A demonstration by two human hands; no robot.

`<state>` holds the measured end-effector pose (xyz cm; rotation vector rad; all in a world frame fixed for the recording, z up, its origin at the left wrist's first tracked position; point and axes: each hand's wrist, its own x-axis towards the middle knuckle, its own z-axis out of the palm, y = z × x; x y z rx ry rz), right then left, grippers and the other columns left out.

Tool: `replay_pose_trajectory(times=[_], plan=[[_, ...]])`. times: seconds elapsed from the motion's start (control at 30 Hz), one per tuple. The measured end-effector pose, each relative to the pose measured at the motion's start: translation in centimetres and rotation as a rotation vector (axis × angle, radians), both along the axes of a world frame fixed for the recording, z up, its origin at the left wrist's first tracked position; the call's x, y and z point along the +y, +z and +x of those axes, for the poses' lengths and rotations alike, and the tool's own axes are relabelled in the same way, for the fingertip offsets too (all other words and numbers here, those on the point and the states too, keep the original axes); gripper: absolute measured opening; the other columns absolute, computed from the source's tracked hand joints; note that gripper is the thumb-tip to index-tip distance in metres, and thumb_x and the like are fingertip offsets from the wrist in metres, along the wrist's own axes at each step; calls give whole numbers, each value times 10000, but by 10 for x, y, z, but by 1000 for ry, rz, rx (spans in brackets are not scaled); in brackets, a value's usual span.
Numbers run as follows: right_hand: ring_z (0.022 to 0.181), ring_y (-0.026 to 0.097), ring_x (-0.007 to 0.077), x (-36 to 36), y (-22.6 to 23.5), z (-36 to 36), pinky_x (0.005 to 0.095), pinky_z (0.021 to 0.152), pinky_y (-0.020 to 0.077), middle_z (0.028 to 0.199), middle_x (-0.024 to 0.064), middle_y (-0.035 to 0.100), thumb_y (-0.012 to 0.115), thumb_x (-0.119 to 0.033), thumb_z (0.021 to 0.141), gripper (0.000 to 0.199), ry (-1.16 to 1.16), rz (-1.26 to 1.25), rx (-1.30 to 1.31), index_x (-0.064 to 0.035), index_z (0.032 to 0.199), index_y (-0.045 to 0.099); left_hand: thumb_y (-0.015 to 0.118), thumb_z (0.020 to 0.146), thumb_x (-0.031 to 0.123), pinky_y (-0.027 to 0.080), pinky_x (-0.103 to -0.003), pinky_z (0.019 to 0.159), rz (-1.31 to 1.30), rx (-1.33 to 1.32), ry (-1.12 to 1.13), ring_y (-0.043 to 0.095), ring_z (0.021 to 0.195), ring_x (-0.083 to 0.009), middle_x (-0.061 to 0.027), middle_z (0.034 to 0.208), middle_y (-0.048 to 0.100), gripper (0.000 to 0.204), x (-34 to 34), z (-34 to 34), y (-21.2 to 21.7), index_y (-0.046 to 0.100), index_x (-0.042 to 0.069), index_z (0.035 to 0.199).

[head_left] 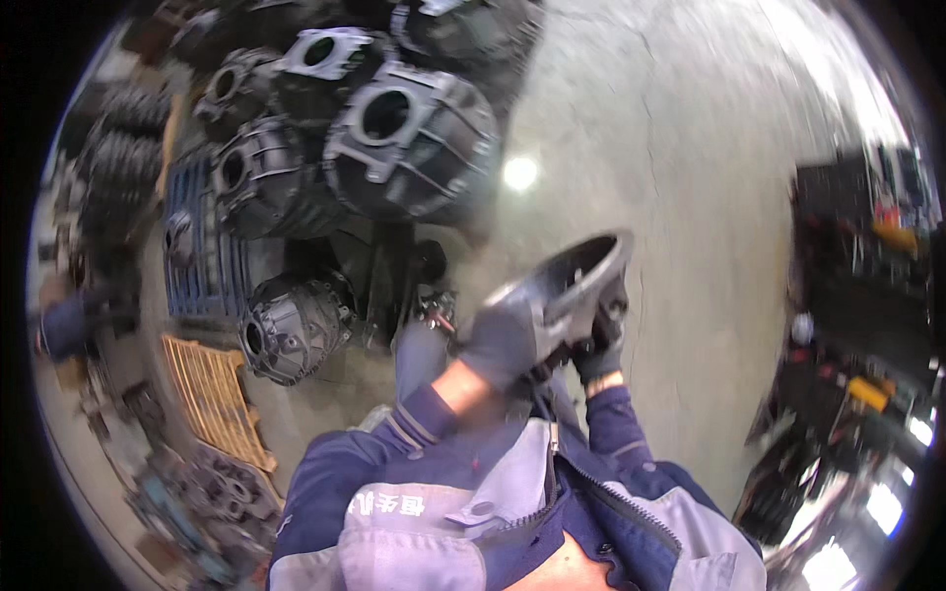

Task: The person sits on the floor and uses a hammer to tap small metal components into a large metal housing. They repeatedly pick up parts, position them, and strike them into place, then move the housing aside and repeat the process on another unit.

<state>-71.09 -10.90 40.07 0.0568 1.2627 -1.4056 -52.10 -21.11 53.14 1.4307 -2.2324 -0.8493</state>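
Held up in front of my body is a grey cast-metal bell housing (pixel 583 296), tilted with its wide round opening facing up and away. My left hand (pixel 501 345), in a dark glove, grips its near left side. On the opposite side my right hand (pixel 605 347), also gloved, is closed around the lower right of the casting. The fingertips of both hands are partly hidden behind the metal. A similar bell housing (pixel 298 330) rests on the floor to my left. Ahead on the left stands a large housing (pixel 419 148) with a round hole in its upper face.
More castings (pixel 258 169) are grouped beside the large housing. A blue slatted pallet (pixel 202 266) and a yellowish wooden pallet (pixel 219 396) lie at left. Another person's blue sleeve (pixel 65 330) shows at far left. Dark shelving (pixel 838 256) lines the right, beyond concrete floor (pixel 695 227).
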Motion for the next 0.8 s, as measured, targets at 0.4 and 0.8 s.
replay_pose_trajectory(times=[0.4,0.8], plan=[[770,665,132,-134,84,-155,244,534,544,1005,50,685,412,-347,1082,344,-342,-89,94,-97,1176,627,760,928,259,495,-314,577,289,120,-102,610,588,-160,-131,706,662,274,-146,-164,59,734,-14,920],[1125,656,232,-349,47,-307,385,980,544,1232,97,672,615,-209,977,332,-196,-213,383,-32,1258,624,780,825,387,509,-448,545,-17,196,-513,660,566,-332,-166,648,649,351,-425,-341,80,680,51,819]])
